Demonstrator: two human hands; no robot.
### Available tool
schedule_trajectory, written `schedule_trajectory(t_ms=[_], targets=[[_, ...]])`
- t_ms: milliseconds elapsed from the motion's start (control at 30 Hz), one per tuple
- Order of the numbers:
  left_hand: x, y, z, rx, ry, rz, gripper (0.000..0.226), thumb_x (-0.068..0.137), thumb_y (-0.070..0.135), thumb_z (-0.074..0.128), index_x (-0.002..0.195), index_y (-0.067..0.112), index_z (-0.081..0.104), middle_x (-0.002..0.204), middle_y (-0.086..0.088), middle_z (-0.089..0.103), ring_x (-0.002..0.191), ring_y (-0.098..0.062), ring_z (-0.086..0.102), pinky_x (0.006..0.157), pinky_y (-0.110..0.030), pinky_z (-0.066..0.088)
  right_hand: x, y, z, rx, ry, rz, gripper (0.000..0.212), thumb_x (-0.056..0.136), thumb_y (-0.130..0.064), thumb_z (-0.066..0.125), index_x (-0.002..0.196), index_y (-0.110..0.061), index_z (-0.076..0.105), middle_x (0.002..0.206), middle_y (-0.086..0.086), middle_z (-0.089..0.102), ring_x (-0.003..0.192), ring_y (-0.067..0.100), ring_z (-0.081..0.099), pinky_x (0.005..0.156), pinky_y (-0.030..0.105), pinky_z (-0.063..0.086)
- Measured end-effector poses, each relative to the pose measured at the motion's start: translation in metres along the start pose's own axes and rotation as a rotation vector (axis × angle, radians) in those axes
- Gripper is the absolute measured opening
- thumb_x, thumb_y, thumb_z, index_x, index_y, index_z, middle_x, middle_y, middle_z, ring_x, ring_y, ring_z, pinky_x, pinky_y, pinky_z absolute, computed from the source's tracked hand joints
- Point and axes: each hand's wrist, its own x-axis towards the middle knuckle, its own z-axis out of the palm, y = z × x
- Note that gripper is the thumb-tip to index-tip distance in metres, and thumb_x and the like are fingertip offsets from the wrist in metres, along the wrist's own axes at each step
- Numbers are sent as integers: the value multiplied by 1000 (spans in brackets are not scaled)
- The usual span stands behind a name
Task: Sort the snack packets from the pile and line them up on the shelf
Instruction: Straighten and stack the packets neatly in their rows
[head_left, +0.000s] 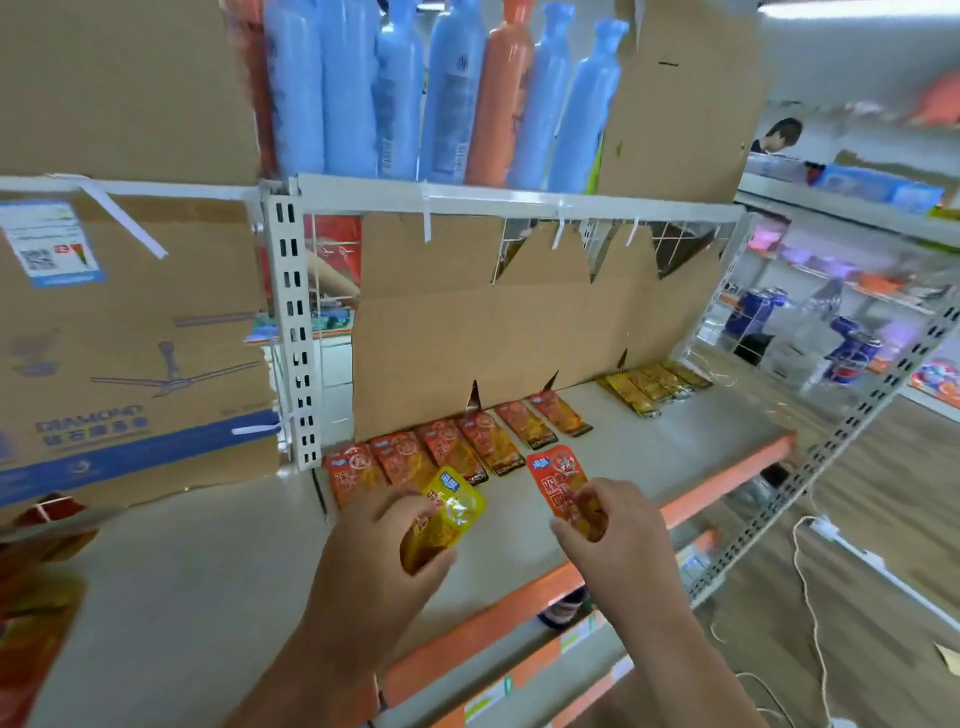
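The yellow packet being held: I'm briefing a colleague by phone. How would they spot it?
On the white shelf with the orange edge, a row of orange packets lines the cardboard back. In front of it, the left hand grips the yellow packet; the right hand holds an orange packet.

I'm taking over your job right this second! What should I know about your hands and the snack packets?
The left hand grips a yellow packet.
The right hand grips an orange packet.
Both are above the front of the shelf.
Done: a row of orange packets lies along the cardboard back, and a row of yellow packets lies further right.
Left: add each held packet to the row of its colour. Then carry on with the blurred heap at the left edge, which looks like the pile.
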Motion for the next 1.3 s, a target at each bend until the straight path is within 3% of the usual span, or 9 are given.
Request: schedule_trajectory(t_ms=[133, 333, 433, 633, 767, 967, 1067, 1300], targets=[[30, -7, 48, -46, -7, 10, 40, 68, 44, 79, 105, 29, 73, 112, 22, 54, 105, -3, 49, 90, -15, 34, 41, 29, 11, -76, -27, 44, 28, 76, -45, 75, 96, -30, 63, 95, -10, 57, 90, 15, 53, 81, 39, 49], [56, -15, 106, -30, -71, 115, 42, 66, 44, 83, 104, 32, 71, 115, 12, 64, 102, -17, 60, 84, -37, 50, 83, 55, 22, -153, -54, 126, 38, 77, -51, 70, 106, -26, 64, 98, -6, 58, 91, 18, 51, 83, 40, 48], [57, -16, 130, 19, -61, 157, 43, 66, 44, 84, 104, 30, 70, 116, 9, 65, 104, -19, 61, 84, -42, 50, 103, 62, 30, -179, -93, 153, 40, 79, -50, 71, 110, -26, 63, 98, -6, 56, 92, 18, 51, 82, 37, 47], [59, -10, 161, 110, 22, 98, 47, 69, 45, 81, 110, 31, 67, 117, 7, 63, 105, -22, 60, 87, -40, 48, 146, 89, 57, -184, -179, 146, 48, 76, -53, 68, 111, -21, 64, 99, 1, 57, 93, 26, 54, 80, 38, 48], [70, -6, 168, 215, 85, -39, 48, 73, 50, 74, 113, 25, 71, 118, 3, 64, 106, -26, 60, 91, -43, 49, 175, 101, 81, -160, -282, 113, 60, 76, -58, 62, 126, -26, 58, 117, 3, 58, 106, 29, 53, 89, 43, 51], [84, 9, 188, 340, 124, -127, 45, 75, 49, 76, 113, 25, 69, 116, 2, 63, 106, -25, 57, 94, -47, 47, 210, 112, 110, -181, -351, 22, 61, 79, -66, 60, 126, -28, 55, 122, 4, 59, 114, 32, 55, 95, 45, 49], [82, 7, 187, 377, 137, -174, 42, 76, 49, 76, 110, 25, 70, 118, 2, 62, 105, -27, 57, 91, -47, 46, 217, 115, 117, -137, -383, 21, 58, 78, -62, 57, 123, -25, 57, 123, 7, 59, 113, 37, 54, 95, 48, 49], [84, 5, 189, 432, 134, -165, 43, 74, 49, 73, 109, 24, 69, 119, 2, 61, 105, -27, 56, 89, -45, 45, 230, 118, 120, -152, -450, 29, 69, 78, -55, 64, 140, -27, 49, 134, 8, 55, 123, 37, 50, 106, 50, 41]])
